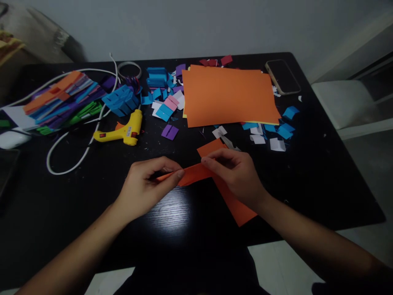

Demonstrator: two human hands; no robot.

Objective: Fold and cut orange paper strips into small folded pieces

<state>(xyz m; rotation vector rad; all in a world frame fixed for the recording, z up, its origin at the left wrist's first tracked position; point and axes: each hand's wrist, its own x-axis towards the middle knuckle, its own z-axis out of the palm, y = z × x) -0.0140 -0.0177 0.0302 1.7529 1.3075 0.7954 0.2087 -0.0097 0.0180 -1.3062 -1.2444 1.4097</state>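
Between my two hands stretches a narrow orange paper strip (pixel 196 174), held just above the black table. My left hand (pixel 150 184) pinches its left end between thumb and fingers. Its right end is pinched by my right hand (pixel 231 172). Under my right hand lies a longer orange paper piece (pixel 231 200), slanting across the table and partly covered by the hand. A pair of scissors may lie beside it, but only a grey sliver shows behind my right hand.
A stack of orange sheets (pixel 230 96) lies at the back, with small folded paper pieces (pixel 164 112) around it. A yellow glue gun (pixel 123 131), a white cable (pixel 50 157) and bundled coloured strips (pixel 67 100) occupy the left. A phone (pixel 282 77) rests at the back right.
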